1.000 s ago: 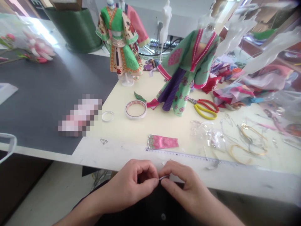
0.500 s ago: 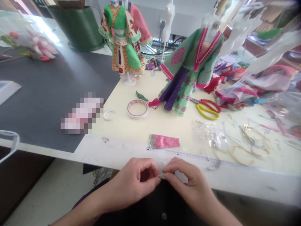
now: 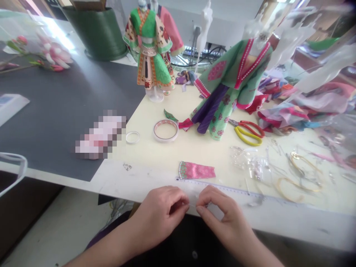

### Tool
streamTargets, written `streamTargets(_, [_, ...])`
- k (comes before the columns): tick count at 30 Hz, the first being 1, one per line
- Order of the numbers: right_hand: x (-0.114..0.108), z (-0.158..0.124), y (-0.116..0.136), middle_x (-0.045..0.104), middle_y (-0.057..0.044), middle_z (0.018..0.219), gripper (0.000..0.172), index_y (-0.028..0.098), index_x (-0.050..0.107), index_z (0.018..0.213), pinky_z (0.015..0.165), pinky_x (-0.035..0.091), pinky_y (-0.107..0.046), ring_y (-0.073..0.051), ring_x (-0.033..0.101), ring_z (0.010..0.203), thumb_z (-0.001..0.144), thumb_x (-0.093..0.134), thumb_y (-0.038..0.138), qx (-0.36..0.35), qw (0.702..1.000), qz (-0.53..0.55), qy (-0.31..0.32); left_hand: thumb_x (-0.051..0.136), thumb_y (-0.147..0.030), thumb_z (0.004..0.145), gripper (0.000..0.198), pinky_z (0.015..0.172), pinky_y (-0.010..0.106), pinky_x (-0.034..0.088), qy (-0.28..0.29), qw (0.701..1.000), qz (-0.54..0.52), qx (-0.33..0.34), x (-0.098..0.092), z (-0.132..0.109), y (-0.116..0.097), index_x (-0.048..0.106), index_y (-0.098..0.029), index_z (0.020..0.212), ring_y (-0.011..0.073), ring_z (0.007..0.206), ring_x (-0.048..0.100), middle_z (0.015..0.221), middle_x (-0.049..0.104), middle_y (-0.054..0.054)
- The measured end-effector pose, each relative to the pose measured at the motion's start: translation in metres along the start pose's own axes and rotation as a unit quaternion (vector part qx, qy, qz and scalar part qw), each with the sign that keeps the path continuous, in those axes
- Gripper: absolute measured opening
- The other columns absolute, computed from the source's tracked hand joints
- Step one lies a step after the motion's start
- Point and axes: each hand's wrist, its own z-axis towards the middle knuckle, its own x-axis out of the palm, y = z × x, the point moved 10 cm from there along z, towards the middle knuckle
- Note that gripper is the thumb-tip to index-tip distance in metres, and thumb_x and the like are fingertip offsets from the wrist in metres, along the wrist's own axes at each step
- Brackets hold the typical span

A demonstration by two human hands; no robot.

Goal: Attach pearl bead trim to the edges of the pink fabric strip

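Observation:
Between my two hands, at the table's front edge, runs a thin strand of tiny pale beads [image 3: 193, 205]. My left hand [image 3: 167, 209] pinches its left end between thumb and forefinger. Closed in a pinch as well, my right hand [image 3: 219, 209] has the right end; the fingers hide most of the strand. Just beyond the hands lies a small pink patterned fabric piece [image 3: 197, 170], its left end green and edged with pale beads. A ruler [image 3: 222, 185] lies along the table right below that piece.
Farther back are a tape roll [image 3: 166, 130], a smaller white ring [image 3: 132, 137] and red-and-yellow-handled scissors [image 3: 248, 132]. Dressed miniature mannequins, one in green [image 3: 148, 48], one tilted [image 3: 233, 74], stand behind. Small bead bags [image 3: 260, 168] and fabric scraps [image 3: 300, 107] are at right.
My fingertips have moved slightly apart, leaving a wider gap with the strand stretched across it. The view has shifted a little; things on the table look unmoved.

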Motion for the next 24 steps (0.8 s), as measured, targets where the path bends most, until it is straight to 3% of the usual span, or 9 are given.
streamTargets(5, [0.0,0.005,0.003,0.053,0.001,0.074,0.013,0.019,0.053,0.072,0.067,0.042,-0.026,-0.012,0.052,0.071,0.083,0.051,0.012,-0.019,0.999,-0.027,-0.015,0.048,-0.01,0.087,0.014,0.059,0.026,0.042,-0.09,0.98,0.11,0.138,-0.014,-0.005,-0.024,0.059,-0.015,0.081,0.0136,0.064,0.052,0.07,0.059,0.001])
streamTargets(9, [-0.003,0.009,0.007,0.053,0.001,0.074,0.014,0.019,0.052,0.072,0.066,0.041,-0.027,-0.013,0.051,0.071,0.085,0.051,0.015,-0.034,0.997,-0.055,-0.033,0.046,-0.007,0.087,0.017,0.057,0.028,0.042,-0.107,0.964,0.16,0.184,-0.017,-0.006,-0.032,0.059,-0.014,0.079,0.0141,0.06,0.049,0.064,0.055,0.002])
streamTargets(11, [-0.004,0.011,0.009,0.053,0.001,0.073,0.014,0.019,0.052,0.072,0.067,0.041,-0.028,-0.013,0.051,0.071,0.086,0.051,0.016,-0.035,0.997,-0.061,-0.032,0.049,-0.01,0.087,0.013,0.061,0.027,0.045,-0.114,0.971,0.129,0.164,-0.022,-0.004,-0.025,0.06,-0.014,0.086,0.0139,0.064,0.053,0.07,0.059,0.002])
streamTargets(17, [-0.013,0.024,0.006,0.055,0.001,0.074,0.015,0.019,0.054,0.072,0.067,0.042,-0.027,-0.013,0.052,0.072,0.087,0.051,0.019,0.002,0.998,-0.051,-0.031,0.054,-0.021,0.087,0.022,0.065,0.023,0.048,-0.131,0.99,0.042,0.005,-0.04,0.0,0.015,0.058,-0.024,0.108,0.0108,0.066,0.058,0.075,0.063,-0.003])
streamTargets(20, [-0.02,0.032,0.004,0.057,0.001,0.072,0.015,0.019,0.058,0.073,0.065,0.042,-0.027,-0.013,0.052,0.069,0.086,0.053,0.023,0.018,0.998,-0.032,-0.046,0.052,-0.023,0.088,0.02,0.065,0.023,0.049,-0.126,0.991,0.04,0.003,-0.042,0.001,0.016,0.059,-0.023,0.106,0.0115,0.067,0.059,0.076,0.063,-0.002])
streamTargets(24, [-0.027,0.044,-0.009,0.06,-0.001,0.074,0.018,0.02,0.066,0.085,0.061,0.042,-0.027,-0.014,0.052,0.066,0.085,0.056,0.035,0.075,0.995,0.028,-0.053,0.052,-0.019,0.087,0.017,0.07,0.028,0.05,-0.151,0.983,0.082,0.064,-0.046,0.003,0.006,0.06,-0.018,0.102,0.0145,0.075,0.059,0.081,0.064,0.002])
